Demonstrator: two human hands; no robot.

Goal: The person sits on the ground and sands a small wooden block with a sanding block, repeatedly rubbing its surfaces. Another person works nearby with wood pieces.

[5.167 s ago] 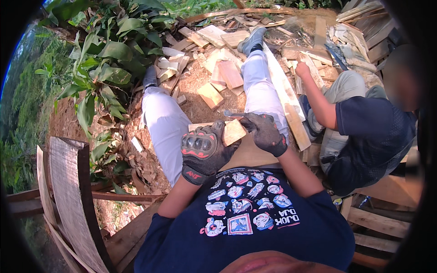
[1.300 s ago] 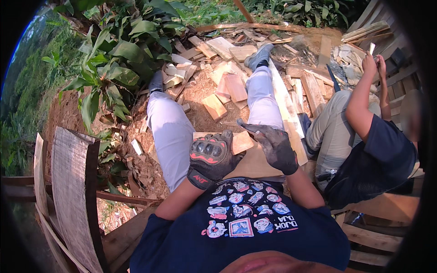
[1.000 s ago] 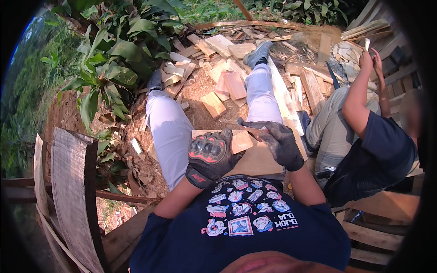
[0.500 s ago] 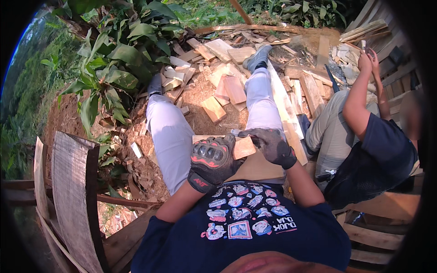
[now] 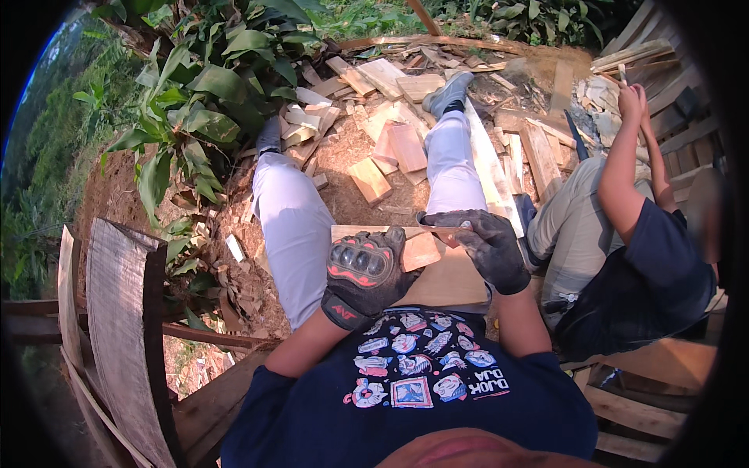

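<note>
My left hand (image 5: 363, 265), in a black glove with red trim and hard knuckle guards, is closed around a small wooden block (image 5: 421, 252). The block's pale cut face points toward my right hand. Gloved in black too, my right hand (image 5: 490, 246) pinches a thin, flat brown piece (image 5: 443, 228), whose kind I cannot make out. That piece is just above and to the right of the block, with a small gap between them. Beneath both hands a wooden board (image 5: 449, 282) lies across my lap.
Offcuts (image 5: 370, 181) and wood chips litter the ground between and beyond my legs. At right sits a co-worker (image 5: 624, 257), both hands raised around a small pale piece. Upright planks (image 5: 125, 327) stand at near left, leafy plants (image 5: 211, 101) at far left.
My right hand has drawn slightly right and down, away from the block, and turned so the thin flat piece shows. My left hand keeps its hold on the block.
</note>
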